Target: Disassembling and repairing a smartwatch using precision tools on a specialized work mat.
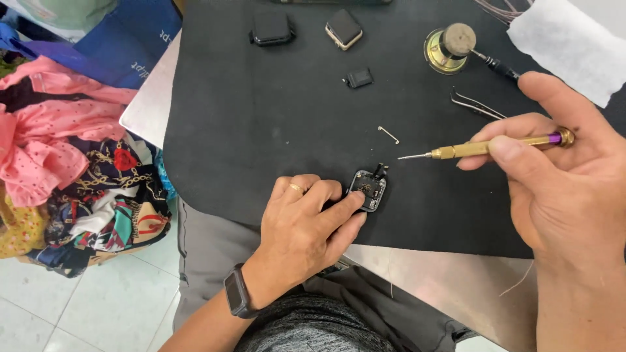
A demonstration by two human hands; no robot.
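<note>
My left hand rests on the black mat, fingertips pinching the left edge of a small opened watch body with its insides showing. My right hand hovers to the right, gripping a thin gold precision screwdriver with a purple cap. The screwdriver's tip points left and sits a little above and right of the watch body, not touching it. A ring is on my left hand and a dark watch is on that wrist.
Two other watch bodies and a small black part lie at the mat's far side. A round brass holder, tweezers, a thin metal pin and white cloth lie nearby. Colourful fabrics pile left.
</note>
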